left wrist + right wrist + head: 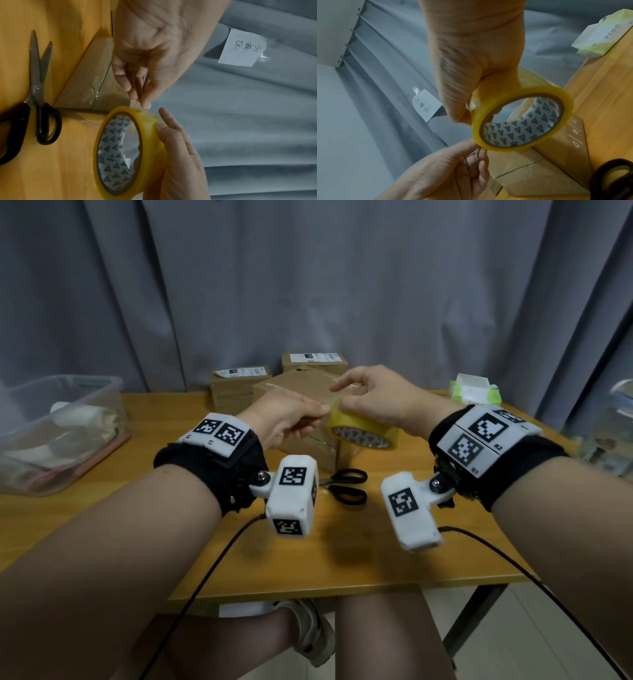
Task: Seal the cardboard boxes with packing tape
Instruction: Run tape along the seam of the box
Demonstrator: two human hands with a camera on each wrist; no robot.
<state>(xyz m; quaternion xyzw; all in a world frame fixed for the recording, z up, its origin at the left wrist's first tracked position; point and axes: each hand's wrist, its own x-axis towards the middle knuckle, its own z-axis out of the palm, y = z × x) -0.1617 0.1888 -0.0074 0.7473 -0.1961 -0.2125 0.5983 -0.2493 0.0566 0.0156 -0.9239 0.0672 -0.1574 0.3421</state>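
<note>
My right hand [346, 402] [171, 135] [471, 105] grips a yellow roll of packing tape [363, 429] [152, 148] [539, 86], thumb on the outer band and fingers inside the patterned core. My left hand [323, 410] [142, 102] [477, 148] pinches the tape's loose end at the roll's edge. Both hover just above a brown cardboard box [301, 385] [96, 75] [530, 175] in the middle of the table, which has clear tape along its side seam.
Black-handled scissors [349, 486] [37, 97] [614, 180] lie in front of the box. Two labelled boxes [236, 392] [315, 362] stand behind. A clear plastic bin [58, 426] sits left, a tissue pack [474, 393] [606, 35] back right. A grey curtain backs the wooden table [342, 559].
</note>
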